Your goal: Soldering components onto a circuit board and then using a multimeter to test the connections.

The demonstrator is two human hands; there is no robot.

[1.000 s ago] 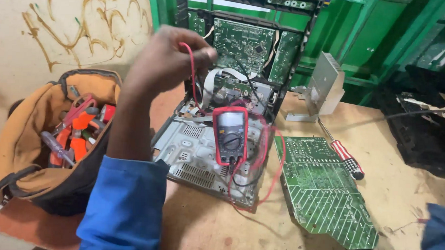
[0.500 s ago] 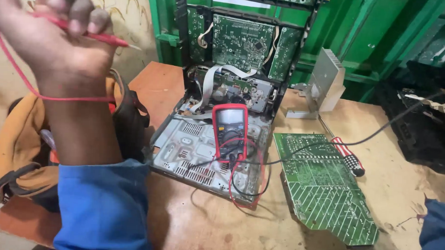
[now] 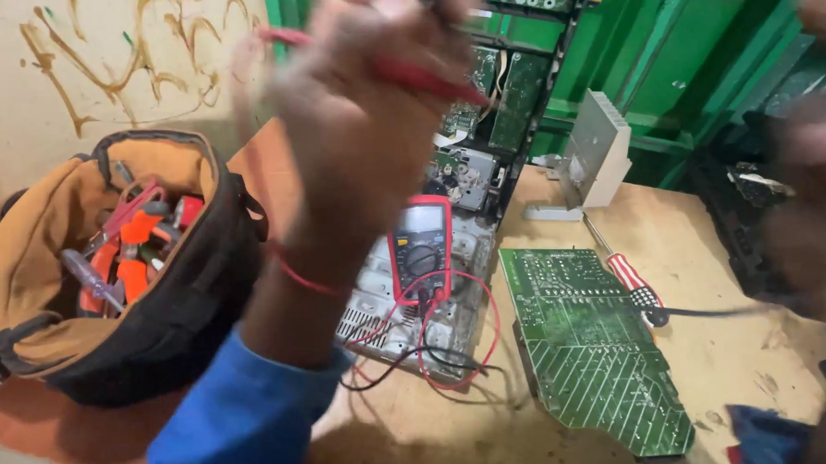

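The left hand [image 3: 362,120] is raised high and close to the camera, fingers curled tight around a red probe [image 3: 409,74]. The probe's long axis runs nearly level, its tip pointing to the hand's right and a little downward, toward the open chassis [image 3: 472,124] standing behind. A red lead [image 3: 306,279] loops around the wrist and trails down to the meter [image 3: 421,251], which lies below and slightly right of the hand, face up on a metal case [image 3: 401,314]. The meter's red and black leads coil on the case just under it.

The right hand [image 3: 817,182] is a blur at the far right edge, also lifted; whether it is open or closed on anything cannot be told. A black cable [image 3: 721,313] runs across the bench toward that side. The left hand is the nearer one to the meter and the chassis.

Below and left of the left hand sits a tan tool bag [image 3: 110,267], mouth open, with orange-handled pliers [image 3: 128,259] and a screwdriver inside. To the right of the meter a green circuit board [image 3: 583,348] lies flat on the wooden bench [image 3: 729,362], with a red-handled screwdriver [image 3: 631,276] touching its upper right edge. A grey heat sink [image 3: 591,156] stands upright beyond the board.
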